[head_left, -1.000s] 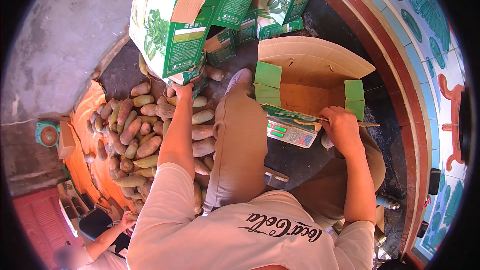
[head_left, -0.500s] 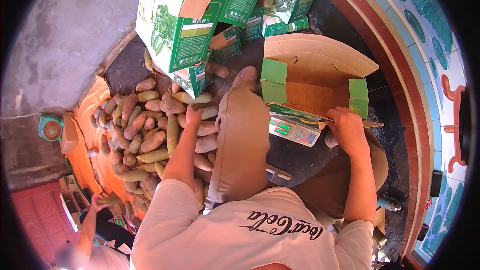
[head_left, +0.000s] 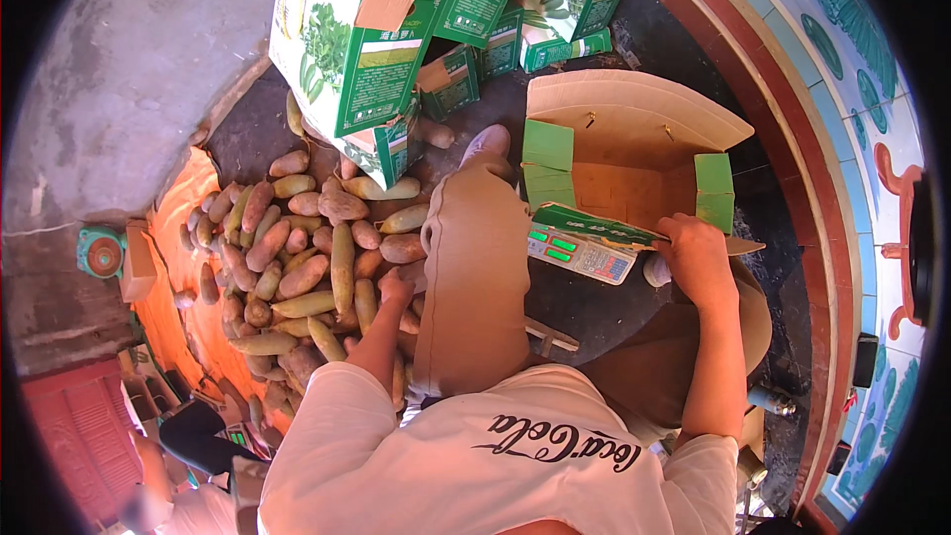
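Observation:
My left hand (head_left: pixel 397 287) is low over a heap of soil-smeared green and reddish-brown radishes (head_left: pixel 302 277), beside my left knee. Its fingers are closed round a brownish radish (head_left: pixel 415 276), partly hidden by the hand and knee. With my right hand (head_left: pixel 696 248) I grip the near flap of a cardboard box (head_left: pixel 634 104), tilting its green printed side up. The box stands with its flaps apart, and I see bare brown cardboard inside. Under its near edge sits a digital scale (head_left: pixel 594 263) with green lit displays and a keypad.
Green and white printed cartons (head_left: pixel 391 69) stand beyond the heap. An orange sheet (head_left: pixel 183 238) lies along its left side. A green round device (head_left: pixel 101 253) is by the left wall. Another person (head_left: pixel 183 495) works at lower left. A tiled wall (head_left: pixel 872 109) curves along the right.
My left hand has come nearer, from the far part of the heap to beside my knee. My right hand has tipped the box flap further up. The other person has moved an arm.

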Demonstrator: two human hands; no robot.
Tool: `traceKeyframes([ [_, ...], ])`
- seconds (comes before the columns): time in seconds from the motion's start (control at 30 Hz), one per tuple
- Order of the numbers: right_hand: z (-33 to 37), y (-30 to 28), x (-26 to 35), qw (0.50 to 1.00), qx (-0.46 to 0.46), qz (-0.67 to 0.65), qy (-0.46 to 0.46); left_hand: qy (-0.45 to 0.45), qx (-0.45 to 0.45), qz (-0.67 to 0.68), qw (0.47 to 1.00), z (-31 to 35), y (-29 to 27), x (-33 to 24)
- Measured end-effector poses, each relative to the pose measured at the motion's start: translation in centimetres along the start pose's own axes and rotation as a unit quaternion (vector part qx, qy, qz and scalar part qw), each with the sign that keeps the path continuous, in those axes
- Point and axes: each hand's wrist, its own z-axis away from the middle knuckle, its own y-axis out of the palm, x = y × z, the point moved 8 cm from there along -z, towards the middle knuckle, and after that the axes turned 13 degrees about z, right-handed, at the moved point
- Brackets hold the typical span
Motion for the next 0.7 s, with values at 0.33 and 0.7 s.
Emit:
traceKeyframes([
  [0.33,0.3,0.2,-0.1,1.000,0.009,-0.006,0.017,-0.067,0.039,0.053,0.996,1.9,0.5,-0.5],
  [0.7,0.1,-0.7,0.3,0.997,-0.021,-0.077,0.012,-0.026,0.046,0.021,0.998,3.2,2.1,-1.2],
])
